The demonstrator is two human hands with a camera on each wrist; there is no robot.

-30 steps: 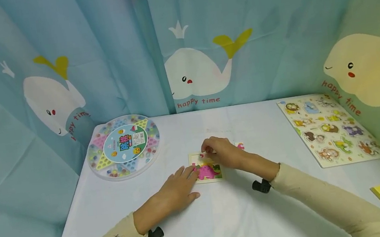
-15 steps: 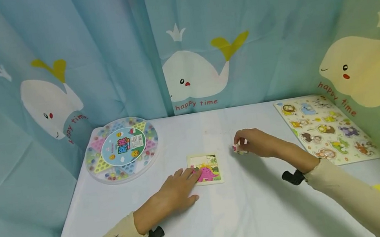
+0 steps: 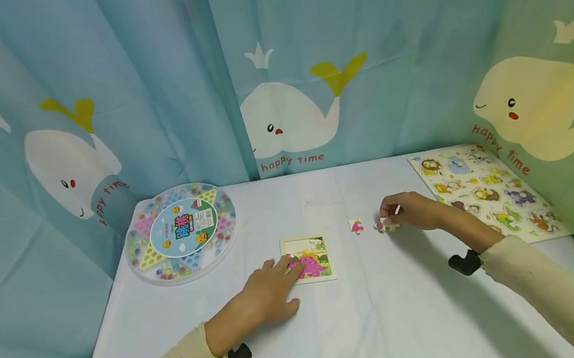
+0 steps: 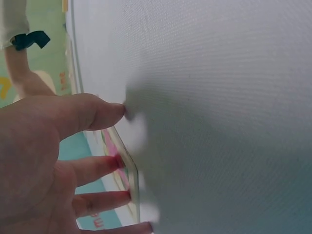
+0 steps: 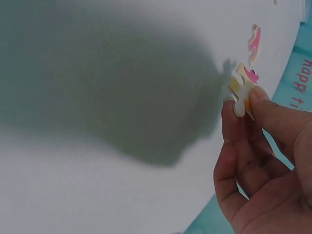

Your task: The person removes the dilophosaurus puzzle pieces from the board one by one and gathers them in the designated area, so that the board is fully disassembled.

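Note:
In the head view my left hand (image 3: 266, 295) lies with fingers spread at the left edge of a small square jigsaw puzzle (image 3: 326, 278), fingertips on its pink dinosaur picture. The puzzle's upper part shows a bare cream patch. To its right, low over the white table, my right hand (image 3: 413, 211) pinches a jigsaw piece (image 5: 248, 75) between thumb and fingers. This piece has a pink patch and pale yellow parts. A loose pink and cream jigsaw piece (image 3: 356, 226) lies on the table between the puzzle and my right hand.
A round Chinese checkers set (image 3: 136, 245) with coloured marbles stands at the back left. On the right lies an animal picture board (image 3: 490, 216), partly behind my right hand and forearm. A blue whale-print curtain (image 3: 175, 97) rises along the table's back edge.
My right hand has moved right from over the puzzle, carrying a jigsaw piece past the loose one. My left hand has stayed on the puzzle. The head view has shifted slightly.

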